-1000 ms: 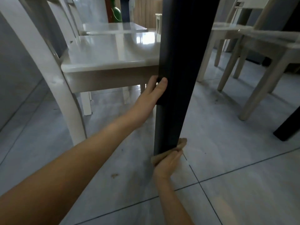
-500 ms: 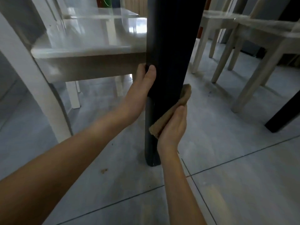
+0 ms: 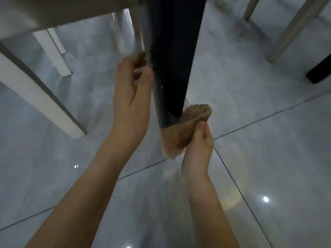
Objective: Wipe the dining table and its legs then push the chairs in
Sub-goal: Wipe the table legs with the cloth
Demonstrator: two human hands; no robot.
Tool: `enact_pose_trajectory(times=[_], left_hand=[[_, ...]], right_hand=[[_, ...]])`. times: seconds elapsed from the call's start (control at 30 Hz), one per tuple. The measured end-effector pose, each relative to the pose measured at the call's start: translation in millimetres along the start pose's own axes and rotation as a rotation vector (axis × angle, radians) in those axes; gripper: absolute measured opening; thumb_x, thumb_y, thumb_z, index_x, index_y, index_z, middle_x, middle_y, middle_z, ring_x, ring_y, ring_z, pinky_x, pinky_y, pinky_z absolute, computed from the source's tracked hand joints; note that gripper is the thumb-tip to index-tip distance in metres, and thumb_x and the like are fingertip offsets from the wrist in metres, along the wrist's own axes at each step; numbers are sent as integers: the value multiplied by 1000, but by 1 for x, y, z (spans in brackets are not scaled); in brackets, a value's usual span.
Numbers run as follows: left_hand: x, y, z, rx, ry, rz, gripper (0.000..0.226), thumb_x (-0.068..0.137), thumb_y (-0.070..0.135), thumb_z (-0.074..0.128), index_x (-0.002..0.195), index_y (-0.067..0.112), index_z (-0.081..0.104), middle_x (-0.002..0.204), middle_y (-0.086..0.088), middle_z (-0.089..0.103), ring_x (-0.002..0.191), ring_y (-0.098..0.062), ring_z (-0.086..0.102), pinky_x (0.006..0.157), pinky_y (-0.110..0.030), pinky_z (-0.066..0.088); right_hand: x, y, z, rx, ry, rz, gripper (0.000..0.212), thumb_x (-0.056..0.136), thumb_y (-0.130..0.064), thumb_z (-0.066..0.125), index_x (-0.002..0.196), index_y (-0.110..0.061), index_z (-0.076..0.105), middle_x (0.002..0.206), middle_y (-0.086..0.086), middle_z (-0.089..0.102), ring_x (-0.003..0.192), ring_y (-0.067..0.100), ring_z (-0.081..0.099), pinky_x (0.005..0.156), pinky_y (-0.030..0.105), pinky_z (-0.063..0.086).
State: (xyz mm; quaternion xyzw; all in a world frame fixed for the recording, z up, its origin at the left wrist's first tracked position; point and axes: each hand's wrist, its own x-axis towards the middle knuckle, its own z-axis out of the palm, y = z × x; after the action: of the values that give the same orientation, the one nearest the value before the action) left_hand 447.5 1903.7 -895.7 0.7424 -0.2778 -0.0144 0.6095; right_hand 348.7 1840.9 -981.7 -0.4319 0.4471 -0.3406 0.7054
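Observation:
A black table leg (image 3: 172, 59) runs down the middle of the view to the grey floor. My right hand (image 3: 198, 147) is shut on a brown cloth (image 3: 182, 133) and holds it at the foot of the leg, on its right side. My left hand (image 3: 132, 92) is beside the leg's left edge, higher up, fingers loosely curled and blurred; whether it still touches the leg is unclear.
A white chair (image 3: 35, 83) stands at the left with its seat overhead and its legs on the tiles. Pale legs of another chair (image 3: 293, 31) are at the upper right. A second black table leg (image 3: 318, 72) shows at the right edge.
My right hand has slid the cloth from mid-height back down to the foot of the leg. My left hand has loosened from the leg. The view has tilted down toward the floor.

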Motion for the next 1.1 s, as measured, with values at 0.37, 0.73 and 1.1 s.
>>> enact_pose_trajectory(times=[0.37, 0.73, 1.1], left_hand=[[-201, 186, -109, 348, -441, -747, 11, 96, 29, 48, 97, 33, 58, 98, 9, 65, 94, -6, 61, 89, -36, 49], [-83, 589, -175, 243, -639, -529, 12, 93, 28, 48, 93, 25, 59, 88, 5, 63, 85, -11, 61, 78, -36, 50], [-79, 606, -244, 219, -681, -689, 20, 96, 9, 46, 83, 13, 60, 79, -9, 63, 75, -29, 57, 69, -34, 45]], right_hand=[[-165, -208, -127, 341, 264, 729, 43, 101, -27, 32, 97, -9, 71, 95, 9, 74, 92, 22, 68, 79, 33, 55], [-332, -644, -164, -257, 279, 359, 29, 99, -21, 41, 84, -15, 65, 86, 0, 64, 88, 16, 60, 77, 27, 49], [-504, -690, -262, 19, 686, 270, 36, 102, -27, 33, 84, -18, 63, 111, 8, 61, 77, 7, 63, 66, 19, 52]])
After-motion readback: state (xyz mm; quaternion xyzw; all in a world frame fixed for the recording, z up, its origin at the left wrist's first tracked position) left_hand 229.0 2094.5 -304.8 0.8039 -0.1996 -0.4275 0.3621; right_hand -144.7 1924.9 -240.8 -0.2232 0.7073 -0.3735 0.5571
